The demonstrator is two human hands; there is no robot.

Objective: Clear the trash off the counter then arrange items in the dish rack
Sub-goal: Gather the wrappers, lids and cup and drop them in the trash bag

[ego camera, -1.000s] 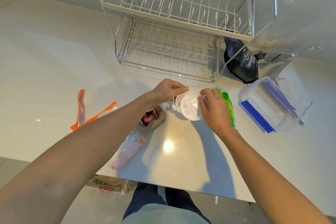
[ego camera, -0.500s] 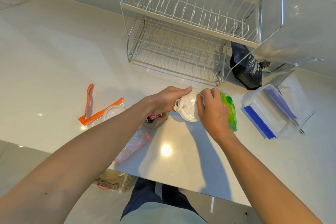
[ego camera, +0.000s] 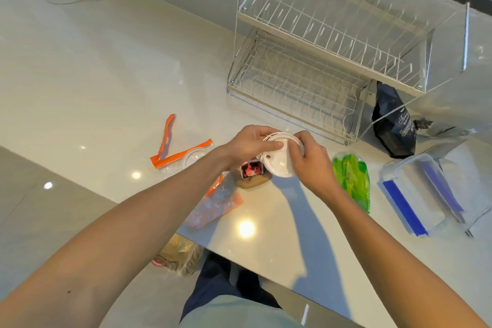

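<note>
**Both hands on the white lid**

Both my hands hold a round white lid [ego camera: 278, 161] above the counter [ego camera: 106, 74]. My left hand [ego camera: 249, 145] pinches its left edge, my right hand [ego camera: 310, 161] its right. Writing on the black bag [ego camera: 394, 125] is too small to read.

The pale stone-look tabletop [ego camera: 111, 82] under my arms is polished and glossy, throwing back bright spots of light. The two-tier dish rack [ego camera: 332, 42] is thin shiny metal wire. The round white lid [ego camera: 279, 161] looks like smooth, slightly translucent plastic. The green wrapper [ego camera: 352, 178] and the orange-edged clear bag [ego camera: 181, 154] are crinkly plastic film. The rectangular clear container with blue clips [ego camera: 415, 194] is hard plastic; the black pouch [ego camera: 394, 125] has a dull sheen.
</note>
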